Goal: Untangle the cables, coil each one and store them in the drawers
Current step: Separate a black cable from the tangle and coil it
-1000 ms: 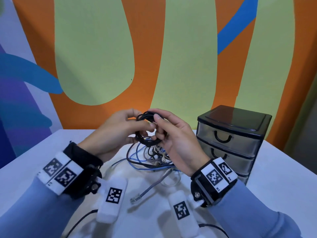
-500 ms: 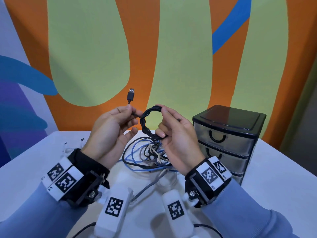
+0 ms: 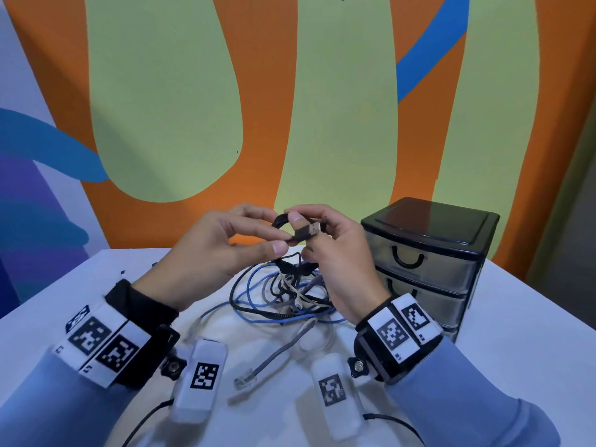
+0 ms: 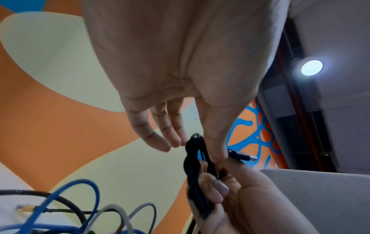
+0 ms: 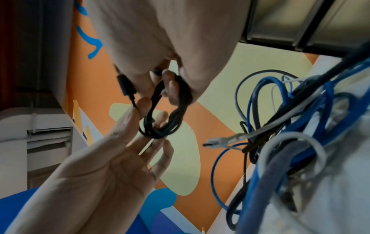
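Our right hand grips the coiled black USB cable; our left hand pinches its plug end above the tangled cables.

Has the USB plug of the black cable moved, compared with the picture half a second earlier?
Yes. The USB plug was up in front of the wall, left of both hands; it now lies lower and further right, nearer the drawer unit, against the right hand.

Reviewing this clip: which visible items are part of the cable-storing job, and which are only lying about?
Job items:
black USB cable coil, held by left hand and right hand
tangled cables on the table
drawer unit, all drawers closed

Lying about:
white tagged blocks
table
painted wall
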Tool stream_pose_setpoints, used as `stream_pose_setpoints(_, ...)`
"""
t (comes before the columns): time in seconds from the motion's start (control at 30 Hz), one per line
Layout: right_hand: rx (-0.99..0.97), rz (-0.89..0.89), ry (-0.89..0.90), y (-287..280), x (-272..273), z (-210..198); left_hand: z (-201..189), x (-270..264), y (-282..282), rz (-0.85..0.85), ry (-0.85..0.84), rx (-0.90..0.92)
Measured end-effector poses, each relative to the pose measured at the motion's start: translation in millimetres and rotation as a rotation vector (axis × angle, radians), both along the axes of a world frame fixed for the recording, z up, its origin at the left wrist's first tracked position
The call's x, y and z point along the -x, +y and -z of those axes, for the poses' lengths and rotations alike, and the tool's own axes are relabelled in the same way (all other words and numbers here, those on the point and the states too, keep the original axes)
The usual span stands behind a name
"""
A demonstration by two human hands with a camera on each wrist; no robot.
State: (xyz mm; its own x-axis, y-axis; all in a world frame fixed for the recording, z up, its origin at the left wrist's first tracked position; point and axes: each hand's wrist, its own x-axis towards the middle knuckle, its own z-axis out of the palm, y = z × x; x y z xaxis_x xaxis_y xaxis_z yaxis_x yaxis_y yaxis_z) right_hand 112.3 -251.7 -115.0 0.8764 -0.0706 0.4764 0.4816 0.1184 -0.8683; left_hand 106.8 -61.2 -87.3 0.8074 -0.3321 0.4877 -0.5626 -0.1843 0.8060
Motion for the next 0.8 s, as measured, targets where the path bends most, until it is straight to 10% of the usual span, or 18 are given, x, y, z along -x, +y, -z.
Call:
stream_pose_setpoints(0.23, -0.181, -0.207, 0.015, 6, 8, -4, -2, -6, -2, -0.096, 0.152, 0.194)
stream_pose_setpoints(0.53, 0.122, -0.003, -0.163, 19, 18, -3, 9, -8, -11, -0.463, -0.074, -0.112)
stream_pose_setpoints(0.7, -0.276, -0.1, 0.178, 11, 6, -1, 1, -5, -3, -0.096, -0.009, 0.046)
stream_pose_setpoints(0.8, -0.278, -0.131, 0.205, 9, 3, 1, 2, -6, -2, -0.158, -0.13, -0.09)
